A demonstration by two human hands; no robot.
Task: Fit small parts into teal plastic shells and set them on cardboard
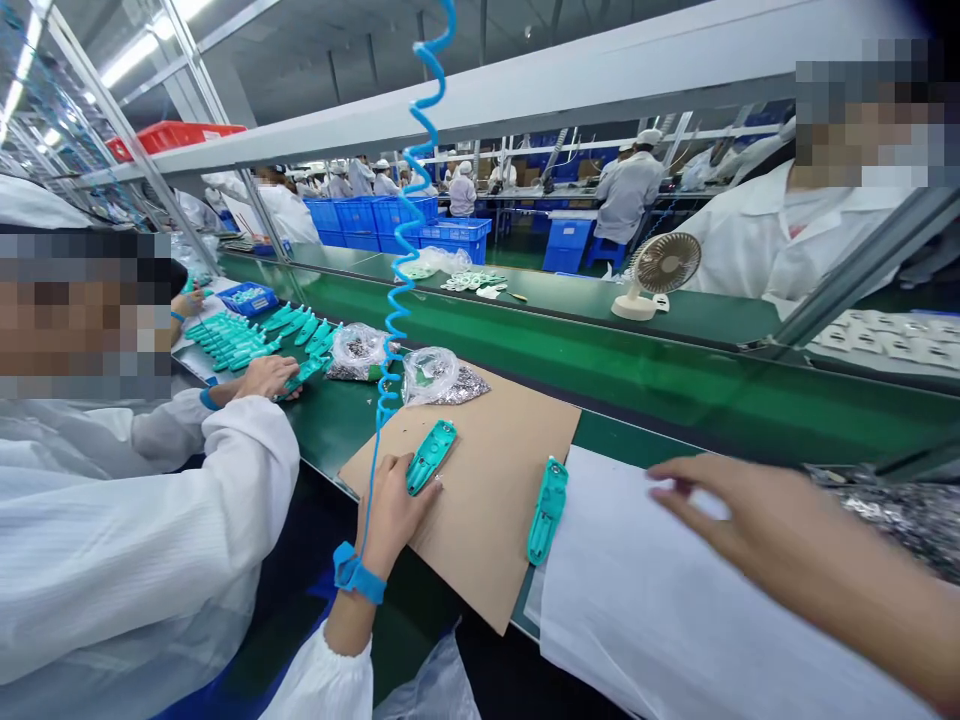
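**Left hand on a teal casing, right hand hovering open**

The left hand (394,510) is gripping a teal casing (430,456) lying on the cardboard sheet (487,500). The right hand (739,520) is hovering with fingers spread above the white sheet (675,630). A second teal casing (547,510) is lying between them, with screw bags (431,375) sitting farther along the tabletop (637,380).

Factory hall, green conveyor belt (675,380), blue crates (390,215), ceiling strip lights (131,55), grey overhead shelf (525,90), desk fan (660,270)

Two casings (430,456) on cardboard (487,520), seemingly.
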